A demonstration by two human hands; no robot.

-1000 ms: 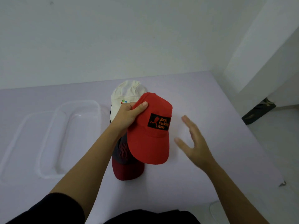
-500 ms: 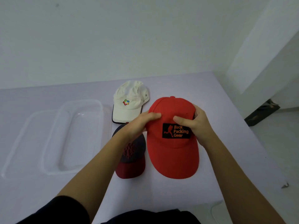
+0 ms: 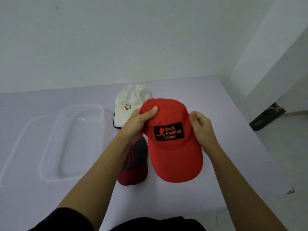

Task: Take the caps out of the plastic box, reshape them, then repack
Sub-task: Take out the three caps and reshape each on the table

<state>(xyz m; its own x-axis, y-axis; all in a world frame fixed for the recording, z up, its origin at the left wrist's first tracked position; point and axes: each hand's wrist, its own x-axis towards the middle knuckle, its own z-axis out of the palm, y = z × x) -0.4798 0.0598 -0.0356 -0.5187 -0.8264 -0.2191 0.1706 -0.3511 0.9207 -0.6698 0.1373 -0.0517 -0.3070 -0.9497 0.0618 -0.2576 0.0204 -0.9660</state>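
Both hands were on the red cap (image 3: 173, 144), which was held above the pale lilac table (image 3: 225, 114) with its brim toward the person and its crown away. The left hand (image 3: 138, 124) was closed on the crown's left side, thumb pressed flat on top of the fabric near the upper left edge, the other fingers hidden beneath the cap. The right hand (image 3: 202, 129) was curled around the crown's right side, thumb along the edge; how far its fingers reached underneath could not be told. The black patch (image 3: 168, 133) on the cap front read "Back Packing Gear" in orange, with a running figure to the left of the lettering. Two other caps lay on the table: a white cap (image 3: 128, 105) with a small multicoloured logo, behind the left hand and just touching the red cap's crown in the view, and a dark grey cap (image 3: 135, 162) with a maroon brim, beside the red cap's brim and partly covered by the left wrist. The clear plastic box (image 3: 73, 142) sat well to the left of the caps, open, with nothing visible inside; a clear lid (image 3: 21, 139) lay against its left side, overlapping it. Dark sleeves showed at the lower edge of the frame.
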